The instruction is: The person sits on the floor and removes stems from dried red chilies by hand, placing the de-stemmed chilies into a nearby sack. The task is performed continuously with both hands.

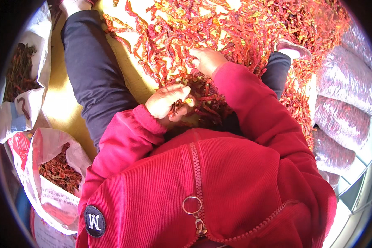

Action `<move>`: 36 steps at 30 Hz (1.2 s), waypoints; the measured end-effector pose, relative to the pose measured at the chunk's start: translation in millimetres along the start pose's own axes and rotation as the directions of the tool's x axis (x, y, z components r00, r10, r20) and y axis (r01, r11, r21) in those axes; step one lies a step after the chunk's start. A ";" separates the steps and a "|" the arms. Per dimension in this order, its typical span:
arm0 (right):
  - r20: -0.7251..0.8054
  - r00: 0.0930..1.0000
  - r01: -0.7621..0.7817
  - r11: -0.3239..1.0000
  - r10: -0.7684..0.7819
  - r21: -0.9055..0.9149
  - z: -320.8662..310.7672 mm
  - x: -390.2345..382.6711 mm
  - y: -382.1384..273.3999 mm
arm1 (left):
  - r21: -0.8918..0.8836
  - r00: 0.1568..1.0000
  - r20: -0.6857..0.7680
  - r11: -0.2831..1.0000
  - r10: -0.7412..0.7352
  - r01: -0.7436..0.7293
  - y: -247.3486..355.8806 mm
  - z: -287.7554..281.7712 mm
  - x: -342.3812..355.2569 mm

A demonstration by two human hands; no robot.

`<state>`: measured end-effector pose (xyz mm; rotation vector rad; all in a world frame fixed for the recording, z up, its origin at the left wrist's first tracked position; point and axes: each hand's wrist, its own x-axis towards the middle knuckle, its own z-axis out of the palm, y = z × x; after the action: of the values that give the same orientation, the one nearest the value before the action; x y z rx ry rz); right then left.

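Observation:
Dried red chili peppers (165, 45) lie spread in a wide heap in front of me and between my legs. My left hand (167, 101) is closed around a few dried chilies (177, 108), whose ends show between the thumb and fingers. Farther forward and to the right, my right hand (208, 60) reaches over the heap with its fingers bent down among the chilies. What its fingertips pinch, if anything, is too small to make out. A darker clump of chilies (206, 101) lies close to my body, beside the left hand.
To my left stand two white woven sacks, one with dark dried pods (20, 70), the nearer sack (41, 186) with reddish dried chilies. Filled clear plastic bags (343, 120) are stacked at the right. My stretched legs (95, 62) flank the heap on a yellow floor (64, 107).

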<state>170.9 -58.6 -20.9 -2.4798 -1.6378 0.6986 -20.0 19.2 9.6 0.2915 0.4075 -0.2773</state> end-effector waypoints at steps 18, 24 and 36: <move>0.237 0.941 0.205 0.964 -0.241 0.170 -50.4 -58.7 -60.4 | 0.244 0.991 -0.105 0.968 0.089 -0.061 -7.0 -9.3 9.7; 0.288 0.897 0.270 0.931 -0.336 0.247 -56.2 -54.3 -60.6 | 0.610 0.989 -0.114 0.793 0.094 -0.005 -5.7 -3.4 10.3; -0.048 0.849 0.528 0.840 -0.527 0.127 -40.1 -63.1 -61.1 | 0.653 0.949 -0.148 0.748 0.277 -0.116 -21.6 -18.9 21.5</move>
<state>115.6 -82.1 54.7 -1.7939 -2.0571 0.6817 -14.4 1.1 -20.9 1.0507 0.5064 -0.1612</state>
